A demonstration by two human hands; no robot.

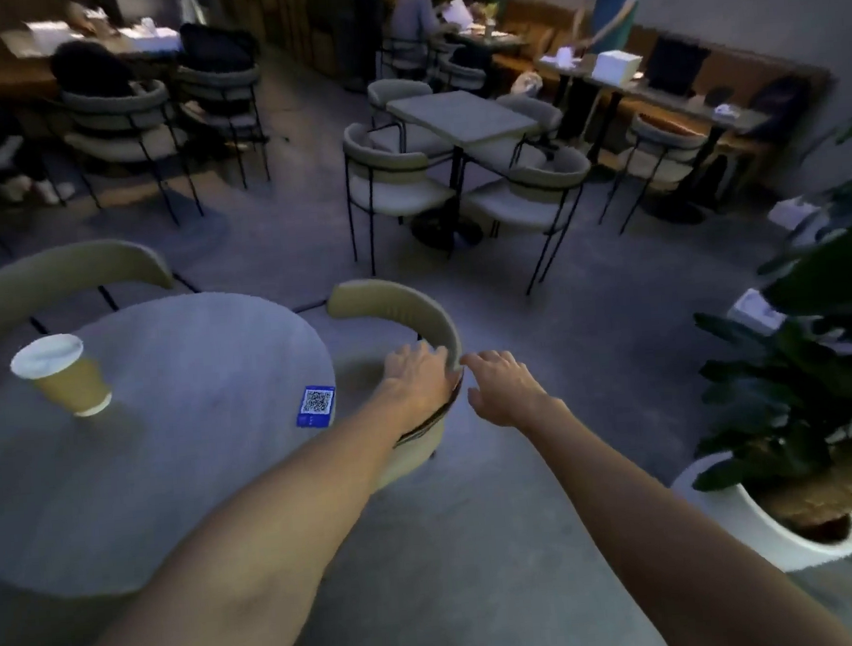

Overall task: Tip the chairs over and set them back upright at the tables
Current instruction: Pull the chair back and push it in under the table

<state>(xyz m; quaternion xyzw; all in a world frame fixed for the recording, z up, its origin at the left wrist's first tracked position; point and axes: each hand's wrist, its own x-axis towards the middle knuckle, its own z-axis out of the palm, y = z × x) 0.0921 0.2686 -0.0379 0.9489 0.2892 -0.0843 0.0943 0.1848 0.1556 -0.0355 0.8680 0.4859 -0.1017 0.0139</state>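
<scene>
A beige chair with a curved backrest (403,309) stands upright at the right side of a round grey table (195,440). My left hand (417,374) lies on the inner side of the backrest's near end, fingers spread over its top edge. Just outside that same end of the backrest is my right hand (499,383), open with fingers apart; I cannot tell whether it touches the chair. A second beige chair (58,278) stands upright behind the table at the left.
A paper cup (64,373) and a blue QR card (316,406) sit on the round table. A potted plant in a white pot (760,516) stands at the right. Farther back are a square table (460,116) with several chairs, and seated people.
</scene>
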